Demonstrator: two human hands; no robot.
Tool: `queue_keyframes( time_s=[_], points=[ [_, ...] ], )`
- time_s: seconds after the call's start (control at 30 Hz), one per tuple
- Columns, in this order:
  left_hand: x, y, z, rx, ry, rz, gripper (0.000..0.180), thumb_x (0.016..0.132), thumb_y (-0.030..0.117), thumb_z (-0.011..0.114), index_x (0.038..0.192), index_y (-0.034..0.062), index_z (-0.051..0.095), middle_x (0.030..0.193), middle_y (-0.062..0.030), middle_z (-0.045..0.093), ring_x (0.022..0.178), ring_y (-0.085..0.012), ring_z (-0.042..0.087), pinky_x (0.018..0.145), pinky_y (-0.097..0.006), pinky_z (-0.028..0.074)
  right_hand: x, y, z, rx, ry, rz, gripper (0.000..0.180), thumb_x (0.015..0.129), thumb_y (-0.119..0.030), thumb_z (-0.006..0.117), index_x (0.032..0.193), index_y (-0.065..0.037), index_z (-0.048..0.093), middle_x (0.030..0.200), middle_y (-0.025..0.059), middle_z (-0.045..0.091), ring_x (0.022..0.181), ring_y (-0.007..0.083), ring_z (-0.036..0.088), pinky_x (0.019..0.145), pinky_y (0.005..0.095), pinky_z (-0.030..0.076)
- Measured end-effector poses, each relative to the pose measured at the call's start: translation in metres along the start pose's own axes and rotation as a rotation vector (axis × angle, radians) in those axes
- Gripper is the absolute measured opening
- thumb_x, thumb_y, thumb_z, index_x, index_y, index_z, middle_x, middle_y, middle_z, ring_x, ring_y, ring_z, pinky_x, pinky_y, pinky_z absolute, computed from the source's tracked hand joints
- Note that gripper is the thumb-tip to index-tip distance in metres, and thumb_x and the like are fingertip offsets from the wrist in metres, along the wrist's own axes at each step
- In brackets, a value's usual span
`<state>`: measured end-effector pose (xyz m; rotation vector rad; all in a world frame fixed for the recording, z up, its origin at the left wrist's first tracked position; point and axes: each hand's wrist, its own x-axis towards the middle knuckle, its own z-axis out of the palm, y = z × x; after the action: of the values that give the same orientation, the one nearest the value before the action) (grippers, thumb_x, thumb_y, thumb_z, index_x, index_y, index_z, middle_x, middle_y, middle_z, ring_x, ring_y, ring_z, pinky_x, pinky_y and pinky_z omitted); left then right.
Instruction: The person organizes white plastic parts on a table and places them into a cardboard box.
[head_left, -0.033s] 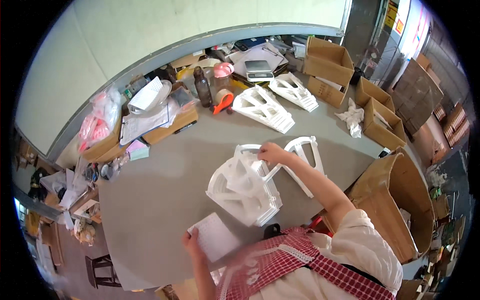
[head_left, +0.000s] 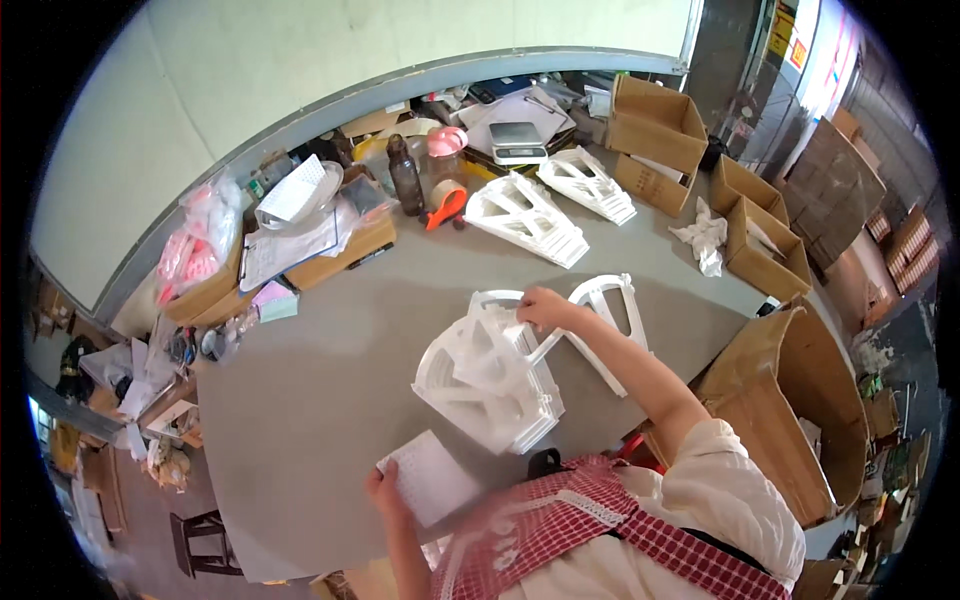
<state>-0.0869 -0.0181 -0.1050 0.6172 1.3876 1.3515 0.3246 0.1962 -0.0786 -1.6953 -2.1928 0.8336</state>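
Observation:
My left hand (head_left: 386, 492) grips the left edge of a white sheet (head_left: 436, 482) with rows of small marks, held low near the table's front edge. Farther in, a stack of white fan-shaped plastic frames (head_left: 520, 410) lies on the grey table. My right hand (head_left: 545, 308) is closed at the stack's upper right edge, fingers pinched together; what is between the fingertips is too small to make out. A translucent fan-shaped piece (head_left: 487, 350) rests over the stack. Just right of it, partly behind my forearm, lies another white frame (head_left: 640, 325).
More white frames (head_left: 528, 220) lie toward the back, near a small scale (head_left: 517, 143), a brown bottle (head_left: 405, 175) and an orange tape dispenser (head_left: 446, 207). Cardboard boxes (head_left: 780, 400) stand at the right. A clipboard (head_left: 290, 248) and plastic bags (head_left: 205, 235) sit at the left.
The sheet in my left hand has shifted very slightly downward. Otherwise the scene looks the same.

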Motion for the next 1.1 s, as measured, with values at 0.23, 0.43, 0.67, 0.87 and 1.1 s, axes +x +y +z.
queue_keyframes(
  time_s=[0.23,0.43,0.67,0.87,1.1],
  points=[
    [-0.001,-0.017,-0.003,-0.102,0.065,0.031,0.018,0.090,0.014,0.062,0.099,-0.0017,0.064,0.091,-0.0081,0.068,0.076,-0.0163,0.063,0.071,-0.030,0.051,0.004,0.013,0.020,-0.284,0.256,0.158,0.036,0.073,-0.038,0.072,0.085,-0.005,0.072,0.075,0.0118,0.069,0.076,0.0298,0.068,0.066,0.0421,0.053],
    [0.000,-0.021,-0.008,0.034,0.053,0.124,0.016,0.092,0.012,0.059,0.096,-0.0031,0.062,0.088,-0.0080,0.066,0.077,-0.0155,0.061,0.072,-0.030,0.050,-0.014,-0.005,0.027,-0.004,0.218,0.371,0.037,0.075,-0.042,0.072,0.078,-0.005,0.071,0.068,0.0092,0.067,0.066,0.0241,0.066,0.059,0.0384,0.052],
    [0.001,-0.025,0.004,-0.035,0.123,0.147,0.019,0.093,0.011,0.056,0.103,-0.0054,0.060,0.095,-0.0121,0.065,0.081,-0.0190,0.063,0.074,-0.033,0.051,-0.011,-0.009,0.036,0.537,0.212,0.428,0.036,0.073,-0.031,0.071,0.054,-0.003,0.062,0.048,0.0050,0.056,0.038,0.0149,0.052,0.040,0.0307,0.044],
    [0.006,-0.031,-0.008,-0.010,0.115,0.159,0.021,0.094,0.013,0.056,0.103,-0.0062,0.060,0.093,-0.0137,0.066,0.080,-0.0203,0.063,0.070,-0.034,0.052,-0.015,-0.034,0.028,0.268,0.073,0.379,0.053,0.081,-0.050,0.060,0.061,-0.002,0.068,0.061,0.0098,0.065,0.056,0.0212,0.063,0.056,0.0360,0.051],
    [0.004,-0.035,-0.001,0.080,0.119,0.277,0.022,0.094,0.012,0.056,0.101,-0.0075,0.061,0.091,-0.0145,0.066,0.077,-0.0210,0.063,0.069,-0.035,0.053,-0.011,-0.019,0.024,0.435,0.168,0.483,0.043,0.073,-0.048,0.072,0.063,-0.005,0.071,0.066,0.0082,0.067,0.059,0.0205,0.063,0.059,0.0344,0.050]
  ],
)
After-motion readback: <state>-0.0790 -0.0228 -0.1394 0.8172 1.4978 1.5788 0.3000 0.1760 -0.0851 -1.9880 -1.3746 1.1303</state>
